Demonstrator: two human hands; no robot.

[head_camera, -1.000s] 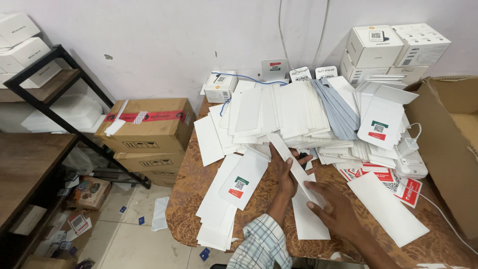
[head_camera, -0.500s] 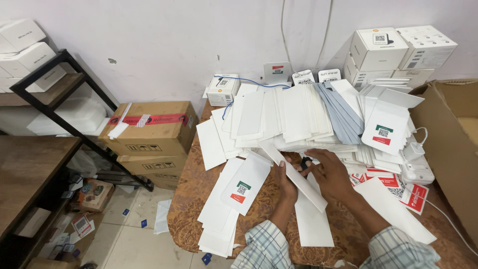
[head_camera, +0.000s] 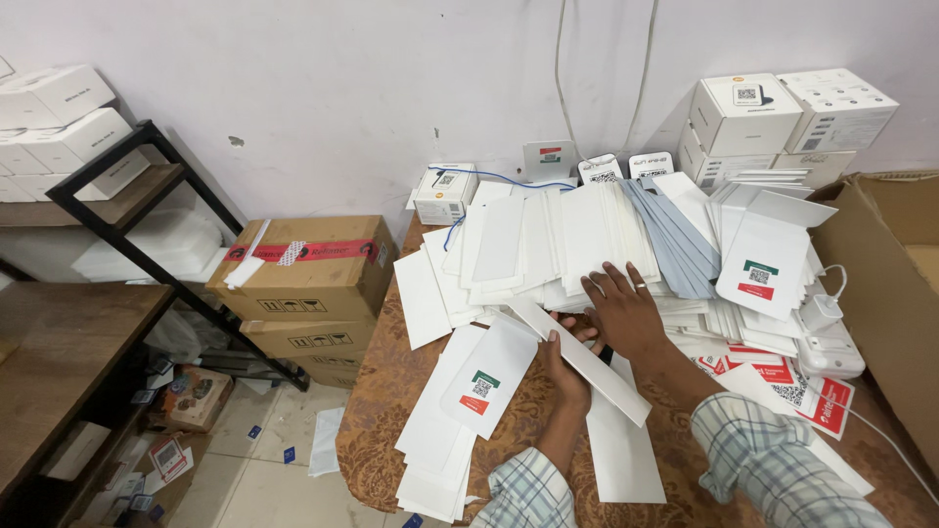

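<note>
A: Item one, the hands?

B: Left hand (head_camera: 565,367), grip clamped on a long white strip (head_camera: 585,357), thumb on top. The strip lies slanting across the counter (head_camera: 391,411), just in front of the fanned pile of white sheets (head_camera: 548,244).

A: And the other?

B: Right hand (head_camera: 626,311), fingers spread apart and flat, fingertips touching the near edge of that pile. It holds nothing. A ring shows on one finger.

A: Entries around the pile?

B: Left of it and nearer the person, a stack of white envelopes (head_camera: 460,411), the top one bearing a green, white and red label. Right of the pile, a fan of grey-blue sheets (head_camera: 675,240), then another labelled envelope (head_camera: 758,264). Behind the pile, against the wall, a small white box (head_camera: 442,194) with a blue cord. Far right of the pile, stacked white boxes (head_camera: 782,117) and an open brown carton (head_camera: 890,284).

A: Off the counter?

B: Left of the pile, on the floor, taped cardboard boxes (head_camera: 308,279); further left, a black shelf frame (head_camera: 127,210).
</note>
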